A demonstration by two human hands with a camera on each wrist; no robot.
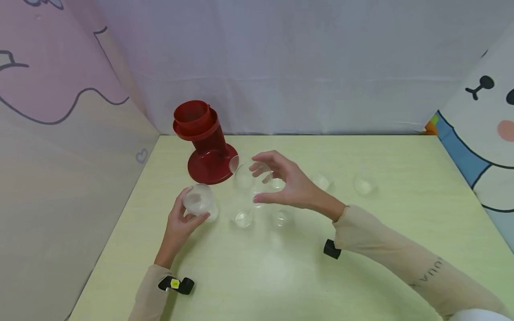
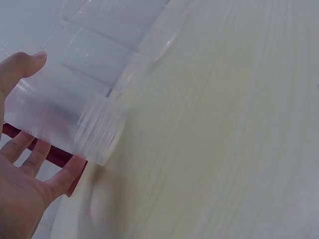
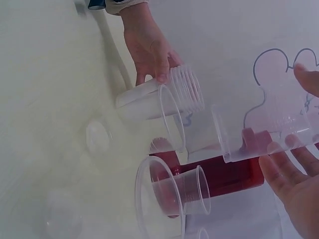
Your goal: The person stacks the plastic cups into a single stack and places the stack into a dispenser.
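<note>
My left hand (image 1: 182,220) grips a stack of nested clear plastic cups (image 1: 199,200) at the left of the table. The layered rims of the stack show in the left wrist view. To its right, my right hand (image 1: 287,183) holds a single clear plastic cup (image 1: 246,178) above the table, thumb on the near side and fingers on the far side. In the right wrist view this cup (image 3: 234,134) lies sideways between thumb and fingers. Below and around it stand several more clear cups, among them a near-left cup (image 1: 242,218) and a near-right cup (image 1: 282,217).
A dark red stand (image 1: 210,154) with a round base and an open-topped tube rises at the back left. Further right on the pale table (image 1: 281,272) are a clear cup (image 1: 322,182) and another cup (image 1: 364,185). A cloth backdrop (image 1: 289,89) hangs behind.
</note>
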